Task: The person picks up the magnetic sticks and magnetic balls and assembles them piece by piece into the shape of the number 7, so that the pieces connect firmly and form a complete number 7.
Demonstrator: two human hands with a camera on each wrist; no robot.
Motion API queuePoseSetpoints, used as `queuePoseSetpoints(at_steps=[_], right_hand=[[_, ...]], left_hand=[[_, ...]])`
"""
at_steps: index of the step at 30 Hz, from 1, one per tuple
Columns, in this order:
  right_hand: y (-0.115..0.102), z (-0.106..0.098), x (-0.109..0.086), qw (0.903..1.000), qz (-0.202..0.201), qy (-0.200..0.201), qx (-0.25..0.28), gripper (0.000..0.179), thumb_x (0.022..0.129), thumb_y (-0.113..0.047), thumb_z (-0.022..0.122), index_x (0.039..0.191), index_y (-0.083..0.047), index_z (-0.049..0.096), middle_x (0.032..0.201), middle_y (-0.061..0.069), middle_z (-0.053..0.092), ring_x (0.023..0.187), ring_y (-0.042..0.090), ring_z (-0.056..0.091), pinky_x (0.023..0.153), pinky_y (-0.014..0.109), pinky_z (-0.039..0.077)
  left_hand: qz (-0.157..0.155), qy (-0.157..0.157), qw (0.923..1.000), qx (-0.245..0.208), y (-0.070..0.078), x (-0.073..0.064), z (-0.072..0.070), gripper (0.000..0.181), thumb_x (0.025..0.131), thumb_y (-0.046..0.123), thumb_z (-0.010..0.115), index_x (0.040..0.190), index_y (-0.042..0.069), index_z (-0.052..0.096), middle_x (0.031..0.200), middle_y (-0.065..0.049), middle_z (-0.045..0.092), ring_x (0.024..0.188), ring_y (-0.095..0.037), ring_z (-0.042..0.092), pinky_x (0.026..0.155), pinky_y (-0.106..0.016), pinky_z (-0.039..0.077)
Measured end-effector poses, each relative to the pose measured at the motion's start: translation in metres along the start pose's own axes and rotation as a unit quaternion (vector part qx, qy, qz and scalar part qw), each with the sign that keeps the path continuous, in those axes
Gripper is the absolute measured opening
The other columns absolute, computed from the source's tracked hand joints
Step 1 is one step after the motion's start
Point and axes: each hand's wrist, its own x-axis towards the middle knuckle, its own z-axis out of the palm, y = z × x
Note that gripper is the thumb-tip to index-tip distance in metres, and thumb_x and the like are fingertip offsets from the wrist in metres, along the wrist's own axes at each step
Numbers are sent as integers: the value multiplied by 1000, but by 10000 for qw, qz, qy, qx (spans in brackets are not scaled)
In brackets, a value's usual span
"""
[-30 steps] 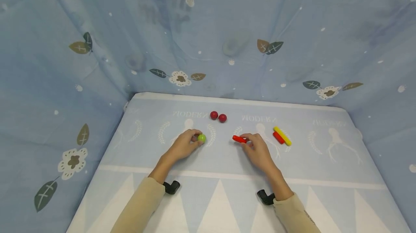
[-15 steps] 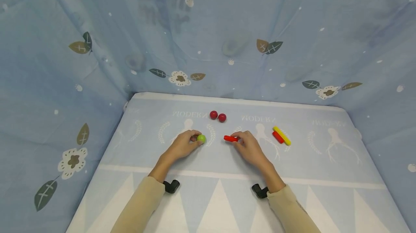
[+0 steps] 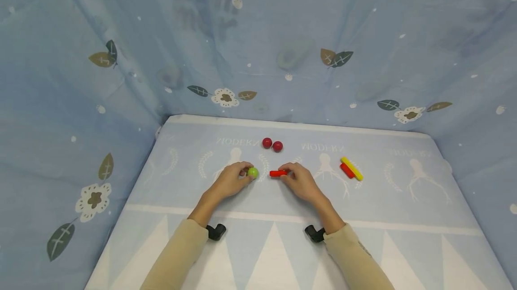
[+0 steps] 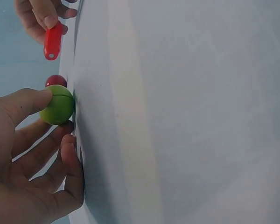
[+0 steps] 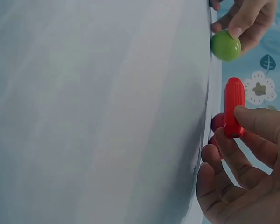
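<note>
My left hand pinches a small shiny green ball between thumb and fingers, low over the tabletop. A thin dark line runs across the ball in the left wrist view. To its right, my right hand holds a short red plastic stick by one end with thumb and fingertips. The stick has rounded ends, grooves along its side and a small hole at its tip. It points left toward the ball, with a gap between them.
Two dark red balls lie close together behind the hands. To the right, a yellow stick lies against a shorter red one. The patterned tabletop ends at a blue printed curtain behind and on both sides.
My right hand has moved left with the red stick, bringing it nearer the green ball, and the stick has turned more level. My left hand has stayed almost still, holding the ball.
</note>
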Motion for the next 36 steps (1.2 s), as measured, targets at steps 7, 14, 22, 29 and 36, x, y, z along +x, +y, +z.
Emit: queuePoseSetpoints(at_steps=[7,14,22,29,36], right_hand=[[-8,10,7,9998,186,-44,61,19,93,-10,72,112,-12,72,89,2,59,72,17,50,65,33,42],[-14,16,9,9993,366,-62,89,18,93,-12,72,111,-11,72,92,3,60,73,18,50,66,33,43],[-16,20,12,9990,395,-93,162,18,93,-13,72,111,-11,72,95,3,62,77,18,52,68,34,44],[-15,24,12,9989,424,-123,143,18,94,-14,71,112,-12,72,95,3,63,78,18,52,69,35,44],[-13,27,12,9988,450,-130,115,18,93,-14,72,111,-12,72,93,3,62,75,17,52,67,34,44]], left_hand=[[39,38,10000,59,3,0,-2,36,93,19,73,127,10,66,113,-2,68,98,-17,59,87,-38,49],[137,-18,9998,119,6,0,-2,36,93,20,73,127,10,66,115,-5,68,100,-20,60,87,-39,50],[176,-39,9996,203,6,0,-3,36,94,20,73,128,12,66,114,-3,67,101,-20,60,88,-38,49],[273,-35,9994,188,4,-1,-2,36,94,20,73,128,12,66,114,-4,68,102,-21,61,89,-40,50],[214,-29,9996,189,2,-2,0,36,94,22,73,127,13,67,113,-3,68,101,-21,61,88,-40,50]])
